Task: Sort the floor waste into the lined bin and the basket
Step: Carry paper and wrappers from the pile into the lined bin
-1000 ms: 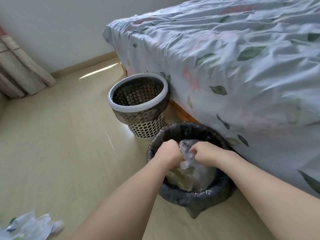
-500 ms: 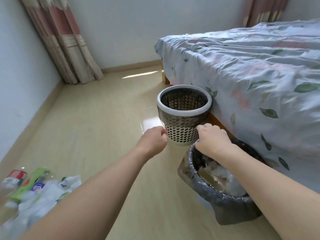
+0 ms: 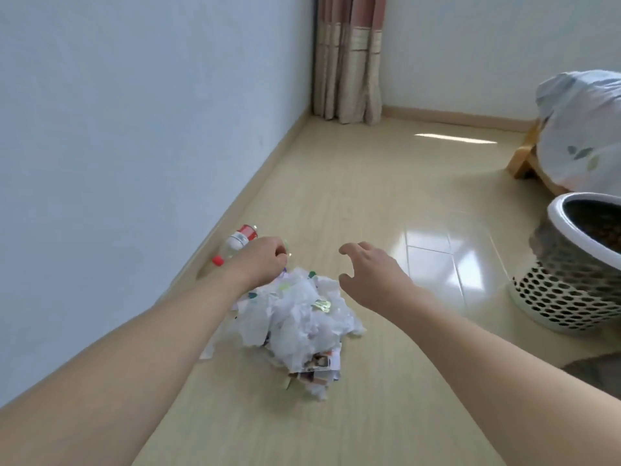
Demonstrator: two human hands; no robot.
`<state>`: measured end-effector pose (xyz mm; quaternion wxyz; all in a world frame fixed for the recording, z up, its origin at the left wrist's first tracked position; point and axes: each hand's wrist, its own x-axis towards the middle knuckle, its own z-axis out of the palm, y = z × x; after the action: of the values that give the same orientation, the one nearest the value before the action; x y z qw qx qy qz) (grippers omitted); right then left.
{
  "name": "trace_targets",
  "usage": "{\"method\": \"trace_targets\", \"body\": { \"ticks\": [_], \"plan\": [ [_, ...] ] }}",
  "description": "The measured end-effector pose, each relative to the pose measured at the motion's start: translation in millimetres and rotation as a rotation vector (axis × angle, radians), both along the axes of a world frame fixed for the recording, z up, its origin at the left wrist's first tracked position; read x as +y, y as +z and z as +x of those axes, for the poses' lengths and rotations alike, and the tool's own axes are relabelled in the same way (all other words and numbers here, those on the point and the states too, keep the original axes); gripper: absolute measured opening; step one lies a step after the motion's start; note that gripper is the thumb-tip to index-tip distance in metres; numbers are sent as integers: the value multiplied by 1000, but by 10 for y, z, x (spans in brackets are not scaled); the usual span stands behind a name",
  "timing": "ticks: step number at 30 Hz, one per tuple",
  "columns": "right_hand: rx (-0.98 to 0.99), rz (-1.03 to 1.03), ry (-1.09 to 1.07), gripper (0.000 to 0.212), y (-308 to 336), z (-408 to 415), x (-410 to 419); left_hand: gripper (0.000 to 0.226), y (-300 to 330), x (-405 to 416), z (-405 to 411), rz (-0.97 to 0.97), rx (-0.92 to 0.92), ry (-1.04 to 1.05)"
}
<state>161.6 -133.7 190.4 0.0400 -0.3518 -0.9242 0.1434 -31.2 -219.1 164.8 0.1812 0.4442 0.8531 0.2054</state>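
Flooring [image 3: 353, 203] of pale wood is seen across most of the view, bounded by a blue-grey wall [image 3: 117, 112] from 9 to 11 o'clock, with a curtain [image 3: 347, 58] hung in the corner at 12 o'clock. A bed corner [image 3: 584, 129] under a leaf-print cover is seen at 2 o'clock. The basket [image 3: 571, 290], perforated and white-rimmed, is stood at 3 o'clock, well apart from the waste; a dark edge at 4 o'clock may be the lined bin, though that cannot be told for certain.

The task's waste is found at centre: a heap of crumpled paper [image 3: 299, 311] with printed scraps at its near end. Beyond it, at 10 o'clock against the skirting, a clear bottle [image 3: 235, 245] with a red cap and red label is laid on its side.

The left hand [image 3: 265, 255] is held curled above the far edge of the heap, near the bottle; whether anything is pinched in it cannot be told. The right hand [image 3: 369, 267] is held spread and relaxed, with nothing in it, just beside the heap at its 2 o'clock side.

The step is judged to be the next pick. It is best done by kind: loose paper should be gathered from both sides and compressed so that scraps are not shed in carrying, while the bottle is better taken separately, since it could be rolled away by a careless touch.
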Motion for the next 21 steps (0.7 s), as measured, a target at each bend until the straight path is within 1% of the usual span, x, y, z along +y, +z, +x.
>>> {"method": "trace_targets", "body": {
  "ticks": [4, 8, 10, 12, 15, 17, 19, 21],
  "plan": [
    [-109, -47, 110, 52, -365, -590, -252, 14, -406, -560, -631, -18, -94, 132],
    [-229, -52, 138, 48, -745, -984, -389, 15, -990, -948, -890, -66, -207, 241],
    [-276, -17, 133, 42, -924, -1130, -416, 17, -1263, -1019, -939, -94, -245, 254],
    [-315, 18, 94, 41, -1037, -1198, -415, 17, -1423, -993, -951, -82, -290, 251],
    [-393, 76, 19, 37, -1161, -1178, -363, 12, -1501, -872, -919, -31, -334, 220],
    [-410, 92, -22, 36, -1244, -1107, -296, 10, -1548, -768, -864, -2, -365, 193],
    [-368, 118, -54, 35, -1307, -1042, -216, 20, -1589, -670, -755, 3, -413, 159],
    [-315, 159, -57, 28, -1330, -1002, -136, 34, -1625, -562, -655, -4, -399, 144]
  ]
}}
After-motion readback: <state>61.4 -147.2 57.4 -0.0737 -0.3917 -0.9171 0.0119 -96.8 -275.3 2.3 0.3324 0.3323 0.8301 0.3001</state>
